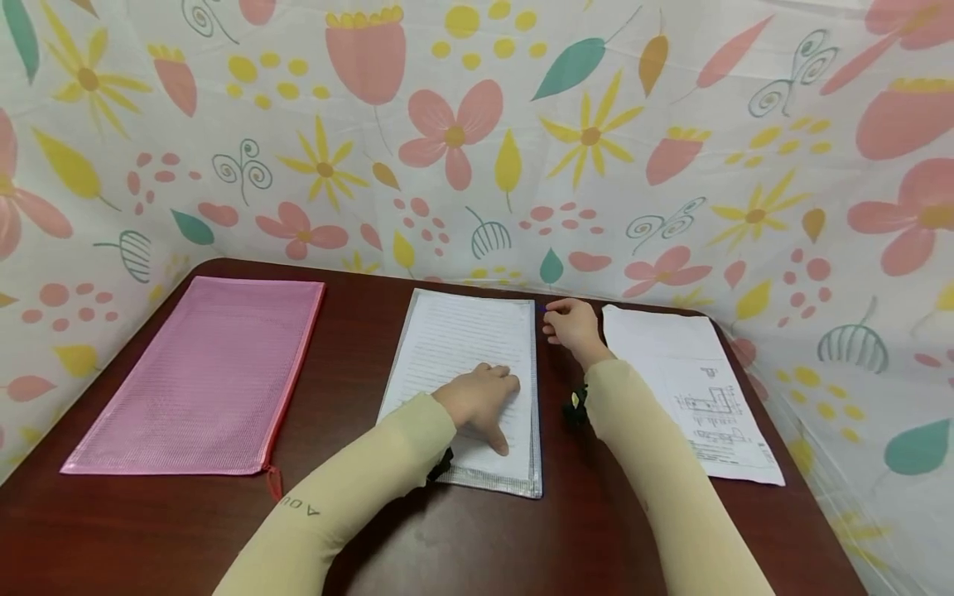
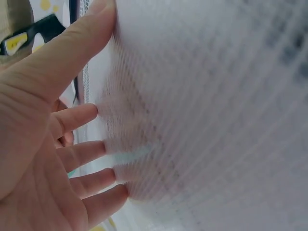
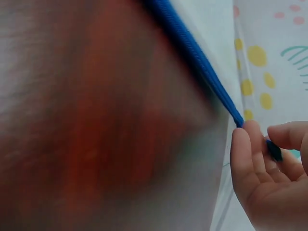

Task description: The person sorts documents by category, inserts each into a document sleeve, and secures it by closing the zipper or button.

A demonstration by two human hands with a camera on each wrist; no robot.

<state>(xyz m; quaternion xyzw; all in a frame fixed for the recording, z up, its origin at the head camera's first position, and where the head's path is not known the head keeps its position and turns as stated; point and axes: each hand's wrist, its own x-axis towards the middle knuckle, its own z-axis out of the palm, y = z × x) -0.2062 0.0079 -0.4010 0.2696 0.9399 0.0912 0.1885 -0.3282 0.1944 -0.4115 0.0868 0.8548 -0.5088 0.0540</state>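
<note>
Mesh zipper pouch [image 1: 469, 352] is already holding its paper [image 1: 447, 327], left hand [image 1: 480, 401] lying spread on top, right hand [image 1: 572, 327] pinching the blue zipper pull [image 3: 274, 150], maybe with only zipping left.

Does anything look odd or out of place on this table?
Nothing stands out: I see no spill or tear. The pink pouch and printed sheet lie on the table, the left hand rests on the white mesh pouch, and the right hand holds its blue zip.
</note>
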